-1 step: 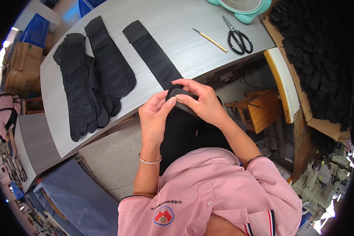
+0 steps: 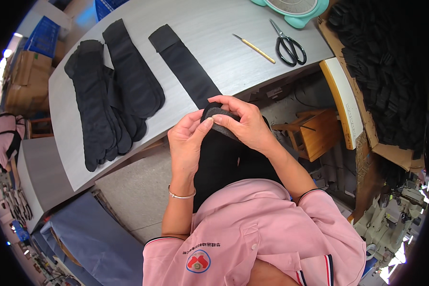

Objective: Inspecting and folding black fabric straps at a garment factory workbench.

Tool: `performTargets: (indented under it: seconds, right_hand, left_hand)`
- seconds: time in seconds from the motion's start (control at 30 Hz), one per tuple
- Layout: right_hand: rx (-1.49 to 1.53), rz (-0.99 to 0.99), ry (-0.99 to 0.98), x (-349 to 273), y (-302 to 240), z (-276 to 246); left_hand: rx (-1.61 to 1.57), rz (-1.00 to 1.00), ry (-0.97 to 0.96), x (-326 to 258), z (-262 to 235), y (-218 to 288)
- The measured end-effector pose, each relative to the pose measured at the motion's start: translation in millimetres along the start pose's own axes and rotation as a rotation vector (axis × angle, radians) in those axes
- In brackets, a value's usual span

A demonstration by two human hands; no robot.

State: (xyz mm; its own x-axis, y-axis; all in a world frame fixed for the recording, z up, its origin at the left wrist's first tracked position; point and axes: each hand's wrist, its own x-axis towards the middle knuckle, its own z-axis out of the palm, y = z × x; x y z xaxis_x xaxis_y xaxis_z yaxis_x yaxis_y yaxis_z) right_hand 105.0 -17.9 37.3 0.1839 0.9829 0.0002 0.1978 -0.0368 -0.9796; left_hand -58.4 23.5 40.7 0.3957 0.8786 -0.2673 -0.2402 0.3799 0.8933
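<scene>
A long black sock stretches over the grey table from its folded cuff to the table's near edge. Its near end hangs past that edge, with a dark grey fuzzy part showing between my fingers. My left hand pinches this end from the left, thumb and fingers pressed together. From the right, my right hand grips the same end, its thumb tip beside the left thumb. The fingers partly cover the fabric. Left of it lie a pile of black socks and a second black stack.
On the table lie black-handled scissors and a wooden-handled pointed tool, near a teal-rimmed round item. A cardboard box of black pieces stands at right. A wooden stool is under the table's right side.
</scene>
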Motion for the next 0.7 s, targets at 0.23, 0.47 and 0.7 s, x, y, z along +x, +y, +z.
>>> performTargets:
  seconds: [0.23,0.47,0.7]
  right_hand:
    - [-0.142,-0.132,0.173,-1.3,-14.7,7.7]
    - [-0.005,-0.045,0.119,-1.0,1.1,16.3]
    - [0.071,0.052,0.012,2.5,5.9,10.1]
  left_hand:
    - [0.006,0.006,-0.025,-0.6,-12.4,-1.6]
    - [0.007,0.056,0.1,-2.6,-7.2,-10.2]
    - [-0.023,0.028,0.159,-5.5,-5.9,-15.3]
